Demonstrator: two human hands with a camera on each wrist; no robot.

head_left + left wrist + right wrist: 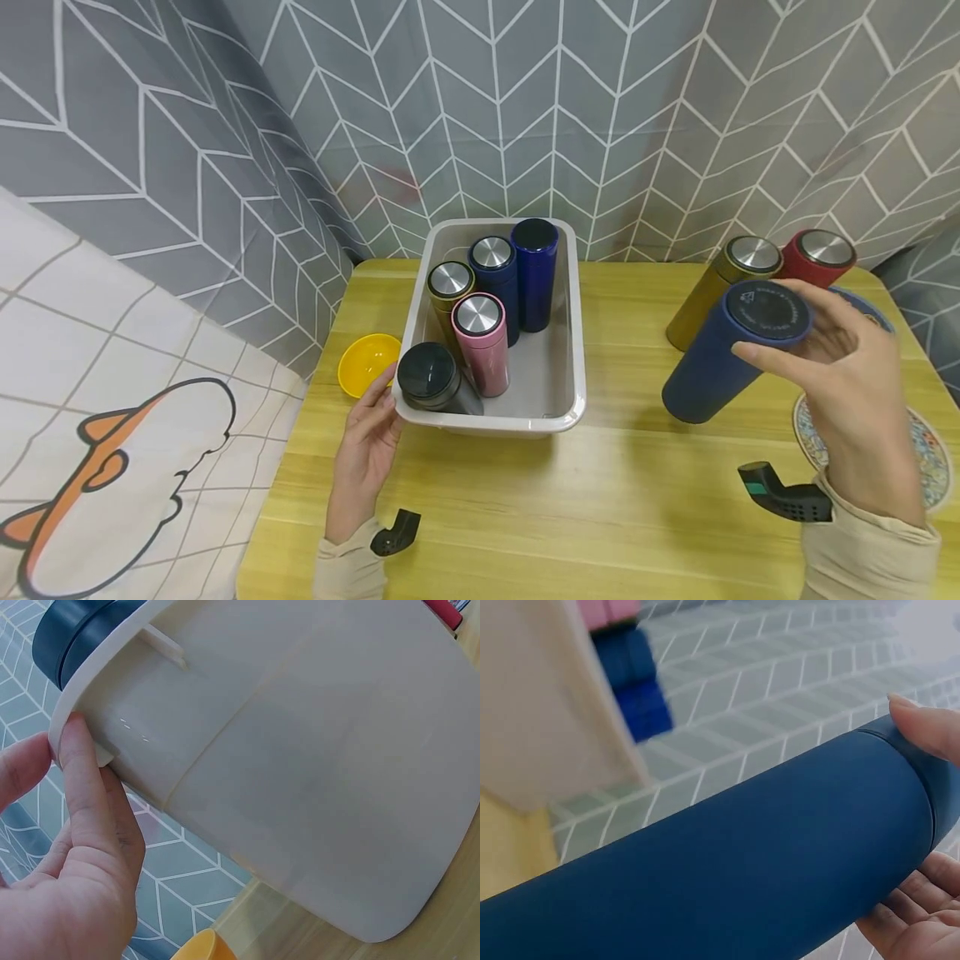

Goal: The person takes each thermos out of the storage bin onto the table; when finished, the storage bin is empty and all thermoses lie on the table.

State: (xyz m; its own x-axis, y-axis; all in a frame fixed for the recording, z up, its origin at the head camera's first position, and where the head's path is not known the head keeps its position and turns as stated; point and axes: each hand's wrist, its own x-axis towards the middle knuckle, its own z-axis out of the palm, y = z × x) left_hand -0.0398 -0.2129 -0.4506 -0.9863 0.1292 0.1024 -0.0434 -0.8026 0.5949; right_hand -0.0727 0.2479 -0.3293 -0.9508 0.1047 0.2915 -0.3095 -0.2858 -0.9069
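Right hand (855, 375) clasped the matte navy-blue cylindrical bottle (708, 367), thumb and fingers around its dark-capped end; it slanted over the pale wooden table (600, 517), right of the light-grey plastic bin (577, 333). I couldn't tell whether its lower end touched wood. Left hand (367, 450), well apart, pinched the bin's near-left rim.

Handling, my judgement: stiff, probably metal, moderately heavy, coating not very slippery, though a hard knock might dent it. I'd favour the body just past the seam—a cap could twist loose.

Writing: the bottle's round black end face (770, 310) carried a triangular, recycling-like mark and small pale print along its edge—too small to read. I made out no brand.
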